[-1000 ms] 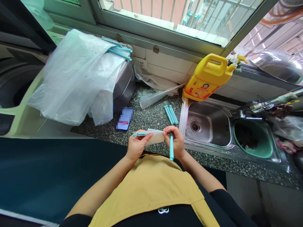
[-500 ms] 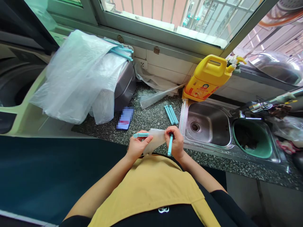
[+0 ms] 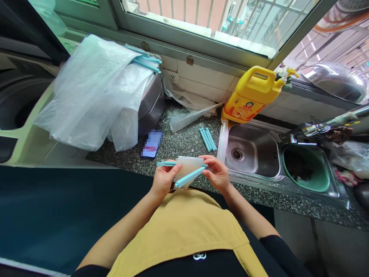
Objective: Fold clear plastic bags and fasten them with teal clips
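In front of my apron I hold a small translucent plastic bag (image 3: 188, 163) between both hands. My left hand (image 3: 164, 177) is closed on the bag's left side, its thumb on the front, with a light-blue bag clip piece (image 3: 166, 164) sticking out leftward. My right hand (image 3: 216, 173) pinches the right end of a light-blue bag clip (image 3: 190, 177), whose long arm slants down-left across the front of the bag. Whether both blue pieces belong to one opened clip cannot be made out behind the bag. Several matching clips (image 3: 208, 139) lie side by side on the speckled counter.
Left of the hands lies a phone (image 3: 152, 143) with a blurred screen. Large plastic bags (image 3: 95, 92) with blue clips cover a dark appliance (image 3: 150, 104). To the right are a yellow jug (image 3: 249, 96), a steel sink (image 3: 253, 152) and a green bucket (image 3: 307, 167).
The clip arm at my right hand has swung from hanging downward to lying slantwise across the bag's front. My right fingers have opened out from a tighter grip. The left hand moved slightly left.
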`<state>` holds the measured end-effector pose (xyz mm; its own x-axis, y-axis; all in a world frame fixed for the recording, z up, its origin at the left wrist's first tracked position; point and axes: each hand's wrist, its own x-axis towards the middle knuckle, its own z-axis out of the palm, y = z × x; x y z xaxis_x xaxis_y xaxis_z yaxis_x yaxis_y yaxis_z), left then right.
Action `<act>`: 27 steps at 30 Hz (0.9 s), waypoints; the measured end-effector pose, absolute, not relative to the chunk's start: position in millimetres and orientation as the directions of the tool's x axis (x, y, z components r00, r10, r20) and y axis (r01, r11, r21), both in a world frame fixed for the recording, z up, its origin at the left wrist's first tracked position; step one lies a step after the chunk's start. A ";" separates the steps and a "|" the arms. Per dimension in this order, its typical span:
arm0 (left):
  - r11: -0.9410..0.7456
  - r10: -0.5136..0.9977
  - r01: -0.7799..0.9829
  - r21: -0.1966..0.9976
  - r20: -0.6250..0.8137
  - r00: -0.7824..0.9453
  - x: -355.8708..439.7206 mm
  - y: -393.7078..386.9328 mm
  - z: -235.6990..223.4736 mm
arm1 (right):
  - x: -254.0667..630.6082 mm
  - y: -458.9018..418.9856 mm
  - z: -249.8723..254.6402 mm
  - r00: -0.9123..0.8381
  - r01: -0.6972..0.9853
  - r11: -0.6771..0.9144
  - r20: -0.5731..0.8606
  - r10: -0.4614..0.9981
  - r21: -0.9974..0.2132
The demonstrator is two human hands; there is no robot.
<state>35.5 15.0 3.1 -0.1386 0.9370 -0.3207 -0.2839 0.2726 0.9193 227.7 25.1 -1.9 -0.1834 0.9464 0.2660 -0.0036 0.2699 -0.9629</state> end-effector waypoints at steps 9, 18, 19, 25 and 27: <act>0.174 0.975 -0.111 0.978 -0.187 -0.121 36.5 8.6 5.1 | 212.3 20.9 -3.0 -0.051 0.088 0.173 0.169 0.984 -0.981; 0.185 0.981 -0.073 0.980 -0.189 -0.048 29.8 11.4 4.1 | 210.6 23.4 3.6 -0.100 0.000 -0.162 -0.161 0.982 -0.987; 0.193 0.981 -0.060 0.979 -0.194 -0.013 28.0 13.5 6.4 | 211.0 23.7 4.0 -0.099 -0.007 -0.178 -0.177 0.979 -0.984; 0.189 0.973 -0.073 0.979 -0.177 0.149 16.8 24.4 17.7 | 213.4 24.9 0.8 -0.003 -0.023 -0.137 -0.137 0.991 -0.990; 0.189 0.976 -0.080 0.979 -0.179 0.126 13.2 24.9 18.9 | 214.6 24.8 -0.7 0.031 0.008 -0.103 -0.103 0.994 -0.995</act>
